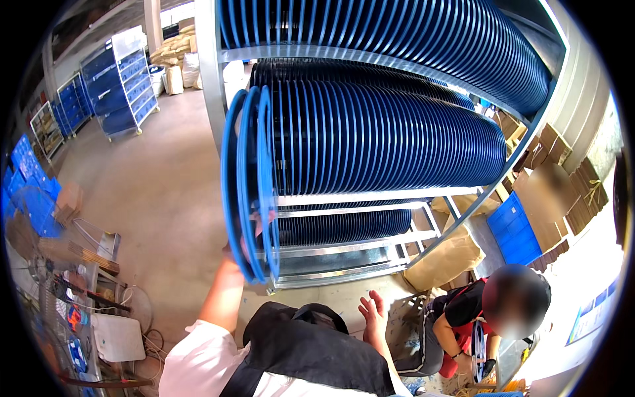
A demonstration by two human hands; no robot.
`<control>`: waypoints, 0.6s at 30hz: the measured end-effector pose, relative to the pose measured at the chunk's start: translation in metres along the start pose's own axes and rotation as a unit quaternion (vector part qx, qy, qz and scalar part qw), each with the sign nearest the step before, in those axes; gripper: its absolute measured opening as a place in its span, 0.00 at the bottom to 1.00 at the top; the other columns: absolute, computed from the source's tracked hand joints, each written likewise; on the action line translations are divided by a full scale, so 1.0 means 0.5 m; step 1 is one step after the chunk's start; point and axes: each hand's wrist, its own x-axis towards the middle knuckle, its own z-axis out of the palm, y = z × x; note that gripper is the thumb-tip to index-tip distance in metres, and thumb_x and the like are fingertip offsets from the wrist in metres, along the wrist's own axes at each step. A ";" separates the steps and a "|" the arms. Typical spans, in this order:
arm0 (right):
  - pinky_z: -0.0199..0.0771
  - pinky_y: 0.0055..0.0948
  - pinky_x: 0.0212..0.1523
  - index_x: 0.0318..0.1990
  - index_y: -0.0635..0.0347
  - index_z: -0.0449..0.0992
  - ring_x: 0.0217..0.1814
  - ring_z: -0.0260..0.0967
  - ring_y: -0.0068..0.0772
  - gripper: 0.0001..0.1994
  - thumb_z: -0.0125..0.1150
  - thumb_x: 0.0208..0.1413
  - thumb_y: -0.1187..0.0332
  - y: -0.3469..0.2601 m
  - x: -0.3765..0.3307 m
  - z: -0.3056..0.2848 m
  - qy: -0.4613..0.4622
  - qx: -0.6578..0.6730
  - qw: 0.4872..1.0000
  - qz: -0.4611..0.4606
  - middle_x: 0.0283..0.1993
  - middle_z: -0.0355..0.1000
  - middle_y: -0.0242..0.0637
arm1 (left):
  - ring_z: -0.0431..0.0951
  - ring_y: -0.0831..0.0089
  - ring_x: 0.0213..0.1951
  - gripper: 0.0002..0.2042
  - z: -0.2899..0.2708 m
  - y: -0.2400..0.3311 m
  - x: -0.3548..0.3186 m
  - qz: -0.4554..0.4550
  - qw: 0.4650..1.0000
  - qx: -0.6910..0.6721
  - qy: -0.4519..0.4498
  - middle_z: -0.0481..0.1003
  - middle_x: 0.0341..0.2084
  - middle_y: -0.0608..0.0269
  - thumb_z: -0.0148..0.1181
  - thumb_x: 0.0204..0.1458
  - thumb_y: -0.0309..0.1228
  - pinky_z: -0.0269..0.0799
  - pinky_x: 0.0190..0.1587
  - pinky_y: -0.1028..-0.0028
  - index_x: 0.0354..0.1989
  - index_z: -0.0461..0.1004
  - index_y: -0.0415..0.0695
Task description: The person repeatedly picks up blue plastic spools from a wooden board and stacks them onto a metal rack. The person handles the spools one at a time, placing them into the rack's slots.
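Observation:
My left hand (pixel 258 223) reaches up and grips a few blue reels (pixel 233 185) at the left end of a metal rack (pixel 211 73). Their discs partly cover its fingers. These reels stand upright on edge, a little out from a long row of similar blue reels (pixel 383 139) on the rack's middle level. My right hand (pixel 375 311) is low in front of my body, below the rack, with its fingers apart and nothing in it.
More reels fill the upper level (pixel 397 33) and lower level (pixel 344 228). At lower right a person (pixel 463 308) sits handling a reel (pixel 478 347). Cardboard (pixel 542 198) and a blue crate (pixel 512 228) stand at right. A fan (pixel 36 258) and white container (pixel 118 337) are at left.

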 end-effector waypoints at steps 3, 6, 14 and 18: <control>0.68 0.33 0.53 0.59 0.59 0.63 0.58 0.65 0.36 0.18 0.50 0.62 0.67 -0.012 0.004 0.017 -0.012 -0.009 1.000 -0.007 0.61 0.61 0.36 | 0.71 0.81 0.40 0.32 0.001 -0.047 0.048 -0.045 0.996 -0.071 0.041 0.71 0.41 0.69 0.62 0.47 0.24 0.68 0.46 0.79 0.63 0.60 0.47; 0.68 0.33 0.52 0.58 0.59 0.64 0.57 0.66 0.35 0.18 0.50 0.62 0.66 -0.014 0.014 0.034 -0.031 -0.018 0.999 -0.008 0.60 0.62 0.36 | 0.72 0.82 0.36 0.39 -0.016 -0.083 0.093 -0.078 0.991 -0.071 0.078 0.72 0.40 0.70 0.61 0.44 0.19 0.70 0.40 0.81 0.67 0.53 0.53; 0.69 0.33 0.51 0.57 0.61 0.65 0.55 0.68 0.36 0.18 0.50 0.62 0.64 -0.015 0.035 0.075 -0.037 -0.054 0.998 0.000 0.58 0.64 0.37 | 0.74 0.77 0.31 0.29 -0.031 -0.090 0.164 -0.095 0.984 -0.145 0.051 0.73 0.31 0.67 0.61 0.45 0.26 0.71 0.35 0.77 0.60 0.64 0.49; 0.70 0.33 0.51 0.57 0.62 0.65 0.55 0.68 0.35 0.17 0.51 0.62 0.66 -0.017 0.053 0.093 -0.036 -0.071 0.997 -0.001 0.57 0.65 0.38 | 0.75 0.74 0.31 0.33 -0.028 -0.092 0.191 -0.097 0.976 -0.187 0.056 0.74 0.33 0.65 0.60 0.46 0.25 0.73 0.35 0.74 0.64 0.58 0.51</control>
